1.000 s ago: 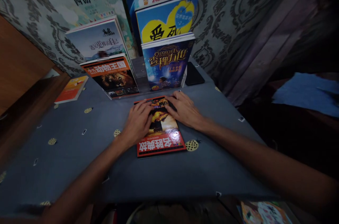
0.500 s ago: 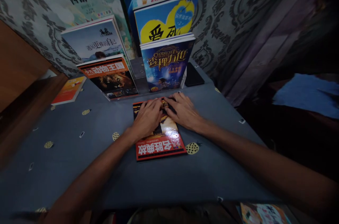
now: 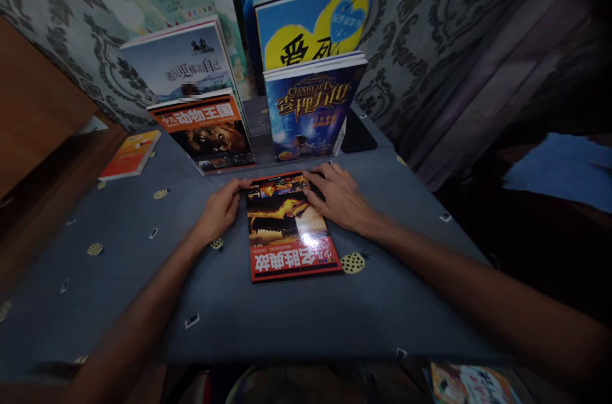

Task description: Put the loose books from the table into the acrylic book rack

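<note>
A book (image 3: 272,225) with a red and black cover lies flat on the cloth-covered table, its title upside down to me. Glare brightens the picture on its front. At its far left corner is my left hand (image 3: 220,209), the index finger reaching to the edge and the other fingers bent beside it; nothing is lifted. My right hand (image 3: 338,195) rests along the far right edge, thumb and fingers apart, fingertips on the cover. Just beyond stand a lion-cover book (image 3: 210,139) and a dark blue book (image 3: 310,111).
A blue and yellow book (image 3: 306,21) and a mountain-cover book (image 3: 176,63) stand in the tiered display behind. An orange book (image 3: 129,155) lies at the left. A dark flat object (image 3: 357,133) lies behind the blue book. The patterned tablecloth (image 3: 143,251) spreads around.
My left hand has slid off the cover to the left corner of the book, uncovering its pictures. The right hand stays at the right edge. The view has shifted slightly.
</note>
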`<state>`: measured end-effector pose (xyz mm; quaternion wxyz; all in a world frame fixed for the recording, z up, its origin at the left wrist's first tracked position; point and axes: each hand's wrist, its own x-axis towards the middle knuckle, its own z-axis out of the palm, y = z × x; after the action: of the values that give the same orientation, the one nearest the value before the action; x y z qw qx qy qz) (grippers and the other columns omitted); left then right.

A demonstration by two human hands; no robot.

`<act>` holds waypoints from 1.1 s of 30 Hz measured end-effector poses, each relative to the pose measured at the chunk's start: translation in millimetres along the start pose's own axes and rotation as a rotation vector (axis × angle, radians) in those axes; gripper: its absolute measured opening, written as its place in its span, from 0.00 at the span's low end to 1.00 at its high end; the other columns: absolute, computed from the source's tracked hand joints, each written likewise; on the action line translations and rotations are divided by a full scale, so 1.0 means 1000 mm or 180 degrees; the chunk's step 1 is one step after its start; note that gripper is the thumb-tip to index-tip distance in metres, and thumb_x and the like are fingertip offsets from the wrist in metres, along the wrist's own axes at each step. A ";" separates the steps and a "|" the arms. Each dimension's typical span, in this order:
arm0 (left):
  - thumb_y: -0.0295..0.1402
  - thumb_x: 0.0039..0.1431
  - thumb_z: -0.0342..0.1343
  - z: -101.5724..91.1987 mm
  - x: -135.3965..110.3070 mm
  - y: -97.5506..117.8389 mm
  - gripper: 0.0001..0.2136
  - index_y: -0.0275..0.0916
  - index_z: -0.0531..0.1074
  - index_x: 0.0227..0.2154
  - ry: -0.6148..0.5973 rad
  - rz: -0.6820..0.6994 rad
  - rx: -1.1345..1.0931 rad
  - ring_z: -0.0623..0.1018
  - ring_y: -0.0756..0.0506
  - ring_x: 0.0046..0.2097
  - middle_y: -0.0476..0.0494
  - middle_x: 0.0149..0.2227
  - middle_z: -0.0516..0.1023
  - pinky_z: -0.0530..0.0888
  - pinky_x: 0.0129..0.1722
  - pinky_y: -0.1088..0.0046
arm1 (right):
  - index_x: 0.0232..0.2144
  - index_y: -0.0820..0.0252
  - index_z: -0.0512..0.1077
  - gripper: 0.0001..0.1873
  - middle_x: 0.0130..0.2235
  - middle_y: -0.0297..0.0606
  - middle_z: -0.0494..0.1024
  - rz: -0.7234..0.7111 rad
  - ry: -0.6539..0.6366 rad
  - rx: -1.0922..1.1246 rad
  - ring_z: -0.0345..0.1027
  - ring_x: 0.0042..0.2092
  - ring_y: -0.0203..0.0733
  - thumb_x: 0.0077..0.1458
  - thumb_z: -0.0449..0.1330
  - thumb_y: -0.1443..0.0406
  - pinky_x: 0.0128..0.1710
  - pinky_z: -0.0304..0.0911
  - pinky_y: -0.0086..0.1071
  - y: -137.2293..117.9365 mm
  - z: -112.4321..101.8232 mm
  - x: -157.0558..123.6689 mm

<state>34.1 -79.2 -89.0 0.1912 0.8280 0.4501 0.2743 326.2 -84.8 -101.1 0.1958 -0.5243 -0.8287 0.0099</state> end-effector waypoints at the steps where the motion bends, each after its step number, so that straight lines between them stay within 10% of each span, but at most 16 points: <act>1: 0.29 0.67 0.43 -0.001 -0.001 -0.001 0.15 0.41 0.69 0.51 0.0006 -0.0008 -0.0012 0.76 0.43 0.60 0.41 0.55 0.78 0.71 0.61 0.59 | 0.57 0.65 0.72 0.23 0.51 0.52 0.74 -0.0005 0.0009 -0.0006 0.64 0.51 0.57 0.66 0.49 0.60 0.49 0.62 0.47 0.001 0.001 0.000; 15: 0.25 0.64 0.43 -0.003 0.002 -0.002 0.16 0.39 0.71 0.50 0.0148 0.0029 0.0100 0.78 0.44 0.54 0.40 0.51 0.80 0.74 0.56 0.62 | 0.56 0.58 0.74 0.19 0.50 0.50 0.72 -0.1189 -0.0333 0.0079 0.62 0.50 0.53 0.68 0.51 0.62 0.49 0.60 0.45 -0.047 0.003 0.029; 33: 0.25 0.62 0.45 0.000 0.002 -0.005 0.15 0.39 0.71 0.48 0.0162 -0.0107 0.0162 0.78 0.43 0.53 0.42 0.49 0.80 0.73 0.57 0.61 | 0.57 0.47 0.74 0.20 0.46 0.46 0.71 -0.1422 -0.0468 0.0263 0.60 0.48 0.51 0.70 0.49 0.59 0.46 0.58 0.42 -0.064 0.011 0.032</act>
<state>32.1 -74.7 -90.9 0.1631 0.8177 0.4755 0.2804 255.3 -83.7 -86.8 0.1535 -0.3173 -0.9350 0.0383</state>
